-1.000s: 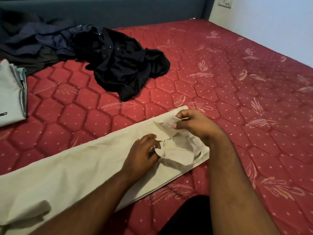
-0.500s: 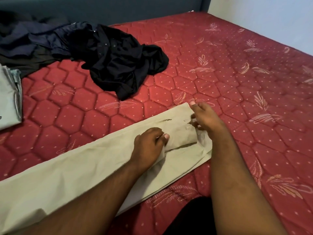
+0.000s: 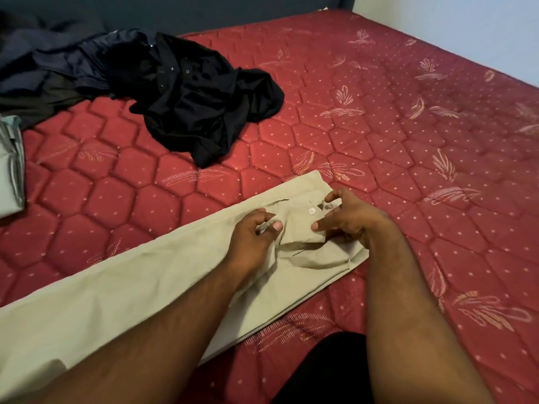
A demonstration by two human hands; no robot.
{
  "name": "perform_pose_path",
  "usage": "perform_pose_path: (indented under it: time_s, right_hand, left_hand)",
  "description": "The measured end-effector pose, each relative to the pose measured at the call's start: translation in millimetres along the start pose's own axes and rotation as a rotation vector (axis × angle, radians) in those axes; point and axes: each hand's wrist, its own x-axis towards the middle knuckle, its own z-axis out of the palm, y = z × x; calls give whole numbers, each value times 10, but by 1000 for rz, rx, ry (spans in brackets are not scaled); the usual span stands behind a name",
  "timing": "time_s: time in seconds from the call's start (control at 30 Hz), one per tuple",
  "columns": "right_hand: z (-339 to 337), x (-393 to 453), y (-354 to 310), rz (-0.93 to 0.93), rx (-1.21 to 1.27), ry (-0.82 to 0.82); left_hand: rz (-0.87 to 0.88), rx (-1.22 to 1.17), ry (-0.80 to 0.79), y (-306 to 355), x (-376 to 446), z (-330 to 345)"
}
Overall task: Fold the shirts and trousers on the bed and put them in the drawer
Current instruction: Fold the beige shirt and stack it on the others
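Beige trousers (image 3: 151, 287) lie flat on the red quilted bed (image 3: 408, 141), running from the lower left up to the waistband end, which sits right under both hands. Left hand (image 3: 253, 237) comes in from lower left, forearm resting along the trouser leg, knuckles up, fingers curled, thumb and forefinger pinching a bunch of beige fabric just left of the white button (image 3: 312, 210). Right hand (image 3: 347, 218) comes in from lower right, forearm raised over the bed edge, fingers bent and spread claw-like above the waistband; its thumb tip touches the fabric just below the button, index curled over the far edge. Whether the right hand really grips the cloth cannot tell, fingers look loose and parted. Button sits between the two hands, closer to the right one. Fabric between the hands is rumpled, a fold flap lies just near of the right hand. Beyond the left hand, well apart, a crumpled black shirt (image 3: 201, 103) lies on the bed. Further left of it, dark navy clothes (image 3: 58, 62) are heaped against the blue headboard (image 3: 204, 10). Far left of the left hand, at the frame edge, a folded pale grey-green garment (image 3: 10, 170) lies on the bed. Dark clothing of the person (image 3: 326, 371) shows between the forearms at the bottom.
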Motion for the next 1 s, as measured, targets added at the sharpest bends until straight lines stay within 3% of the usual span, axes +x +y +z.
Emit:
perform_pose_path:
  time_s: [0.07, 0.13, 0.27, 0.33, 0.4, 0.57, 0.67, 0.8, 0.87, 0.93, 1.0]
  right_hand:
    - [46, 11, -37, -26, 0, 40]
    - [20, 22, -94, -100, 33, 146]
    - [2, 113, -184, -249, 32, 431]
    - [139, 219, -106, -192, -105, 477]
    - [259, 344, 5, -157, -170, 501]
    - [267, 357, 0, -209, -379, 697]
    - [455, 211, -87, -361, -531, 741]
    - [1121, -131, -331, -727, -675, 580]
    - [1580, -289, -284, -877, -649, 260]
    - [1920, -317, -70, -865, -924, -110]
    - [1948, -213, 81, -784, -1242, -222]
  left_hand:
    - [-26, -40, -12, 31, -44, -2]
    - [48, 106, -44, 61, -85, -19]
    - [270, 700, -132, 105, -73, -164]
    - [242, 1103, -221, 118, -89, -221]
    - [238, 1320, -244, 40, -121, -254]
    - [223, 1397, -306, -14, -129, -321]
    - [309, 1411, -206, 141, -214, -307]
    - [230, 1382, -140, 344, -685, -637]
    - [132, 1410, -63, 326, -1044, -1033]
    - [7, 1448, -59, 255, -1423, -1490]
    - [-19, 1404, -132, 110, -1732, -1853]
